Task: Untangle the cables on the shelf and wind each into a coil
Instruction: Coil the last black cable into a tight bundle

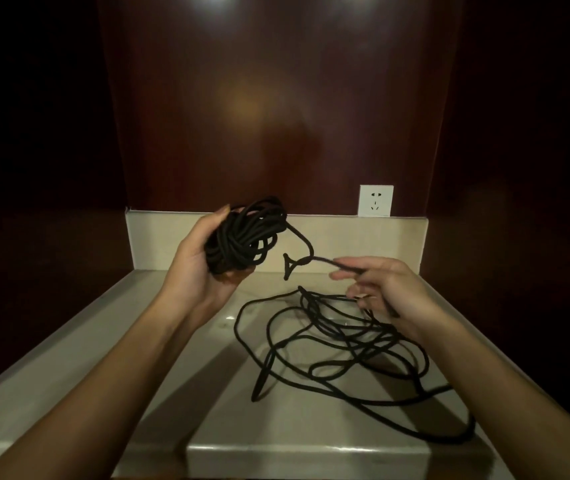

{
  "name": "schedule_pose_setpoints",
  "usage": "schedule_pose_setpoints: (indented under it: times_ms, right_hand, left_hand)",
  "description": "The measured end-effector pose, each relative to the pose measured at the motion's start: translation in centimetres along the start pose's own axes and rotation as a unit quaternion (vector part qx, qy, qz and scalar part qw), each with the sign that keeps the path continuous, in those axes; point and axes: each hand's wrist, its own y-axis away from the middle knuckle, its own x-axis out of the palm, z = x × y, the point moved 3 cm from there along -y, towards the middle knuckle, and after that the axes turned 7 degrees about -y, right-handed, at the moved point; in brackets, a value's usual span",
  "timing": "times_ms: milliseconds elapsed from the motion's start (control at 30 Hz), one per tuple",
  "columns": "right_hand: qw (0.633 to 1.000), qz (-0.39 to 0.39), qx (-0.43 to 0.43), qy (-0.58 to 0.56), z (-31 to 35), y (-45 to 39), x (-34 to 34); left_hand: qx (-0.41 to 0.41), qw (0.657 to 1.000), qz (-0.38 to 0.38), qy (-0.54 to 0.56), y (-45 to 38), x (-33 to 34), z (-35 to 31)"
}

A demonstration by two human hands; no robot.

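Lying in loose, overlapping black loops point(339, 341) across the right half of the pale, glossy shelf point(69, 368), sprawling toward its front edge.

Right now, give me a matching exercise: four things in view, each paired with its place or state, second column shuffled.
Things:
1. coil
2. loose cable
3. socket
4. knot

Places or states:
A. on the back wall
B. hanging in the air between the hands
C. held in the left hand
D. sprawled in loops on the shelf

Pairs: 1-C, 2-D, 3-A, 4-B
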Motion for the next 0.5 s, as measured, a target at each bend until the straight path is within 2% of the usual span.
schedule_pose_setpoints:
  times_ms: [67, 100, 133, 167, 200, 233, 267, 300, 333, 367, 400, 433, 500]
  right_hand:
    - [0.991, 0.006, -0.018, 0.133, -0.4, -0.2, -0.2]
    - [0.973, 0.009, -0.054, 0.224, -0.5, -0.2, 0.1]
    - [0.931, 0.020, -0.120, 0.345, -0.6, -0.1, 0.8]
    - [0.853, 0.034, -0.204, 0.479, -0.6, 0.0, 1.8]
    - [0.755, 0.036, -0.281, 0.591, -0.9, 0.1, 2.7]
    - [0.668, 0.029, -0.339, 0.662, -1.2, 0.2, 3.5]
    - [0.639, 0.040, -0.355, 0.682, -1.4, 0.2, 4.3]
    - [0.662, 0.063, -0.346, 0.661, -1.5, 0.5, 5.2]
    - [0.737, 0.085, -0.324, 0.586, -1.3, 0.9, 5.9]
    - [0.832, 0.115, -0.284, 0.462, -1.1, 1.4, 6.3]
    - [0.904, 0.141, -0.249, 0.317, -1.0, 2.0, 6.6]
    - [0.944, 0.142, -0.232, 0.185, -0.9, 2.7, 6.7]
    - [0.968, 0.081, -0.230, 0.050, -0.4, 3.2, 7.2]
  left_hand:
    - [-0.008, 1.000, 0.018, -0.008, 0.4, 0.6, 0.1]
    - [-0.014, 0.999, 0.024, -0.015, 0.5, 1.0, 0.3]
    - [-0.020, 0.999, 0.027, -0.017, 0.7, 1.6, 0.6]
    - [-0.022, 0.999, 0.028, -0.014, 0.6, 2.2, 0.9]
    - [-0.025, 0.999, 0.030, -0.005, 0.5, 2.8, 1.3]
    - [-0.029, 0.999, 0.033, 0.005, 0.3, 3.3, 1.6]
    - [-0.034, 0.999, 0.037, 0.016, 0.3, 3.7, 1.7]
    - [-0.038, 0.998, 0.042, 0.027, 0.1, 3.9, 1.8]
    - [-0.041, 0.997, 0.051, 0.042, 0.1, 4.2, 1.8]
    - [-0.039, 0.996, 0.058, 0.056, 0.1, 4.3, 1.7]
    - [-0.037, 0.995, 0.066, 0.066, 0.1, 4.4, 1.6]
    - [-0.034, 0.994, 0.071, 0.074, 0.1, 4.4, 1.6]
    - [-0.035, 0.992, 0.081, 0.086, 0.2, 4.5, 1.7]
